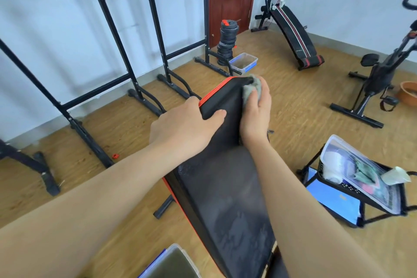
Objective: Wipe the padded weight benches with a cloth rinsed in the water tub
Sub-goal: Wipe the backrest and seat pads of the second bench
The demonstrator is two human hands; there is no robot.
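Right grip [256, 111] bunching grey cloth [253, 88]; left grip [187, 125] clasping padded, seemingly damp bench [225, 189]

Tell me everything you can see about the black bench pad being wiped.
The bench pad is long, black and padded, vinyl by its look, with orange-red trim along its left edge and far end. It stretches away from the camera above a wood floor. Streaky damp-looking marks cover its near part. The left hand grips its left edge, thumb on top; the right hand holds a grey cloth against its far right corner.
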